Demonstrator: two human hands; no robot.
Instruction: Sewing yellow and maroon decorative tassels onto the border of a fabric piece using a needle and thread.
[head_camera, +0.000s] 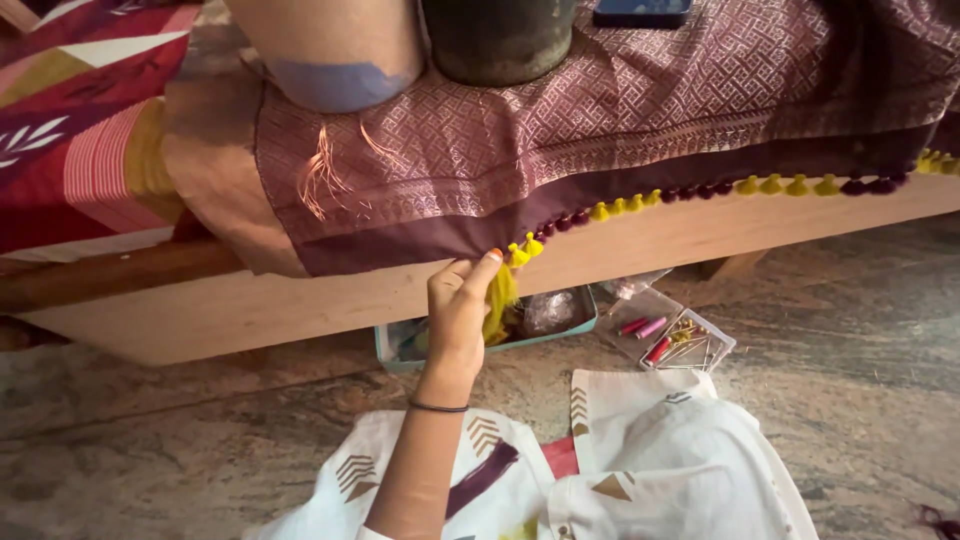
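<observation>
Yellow tassel threads (500, 295) hang from the maroon fabric's (600, 100) edge, draped over a wooden bed (300, 305). The left hand (458, 318) has its fingers (484, 268) pinched closed on those threads right at the hem. The right hand is out of sight; a clear box of thread spools (665, 338) sits on the floor below.

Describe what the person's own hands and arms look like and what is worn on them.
Only one hand shows, its side unclear. Its forearm is bare, with a thin dark band round the wrist. The thumbnail carries orange polish. No sleeve, ring or watch shows. The other hand is out of view.
</observation>
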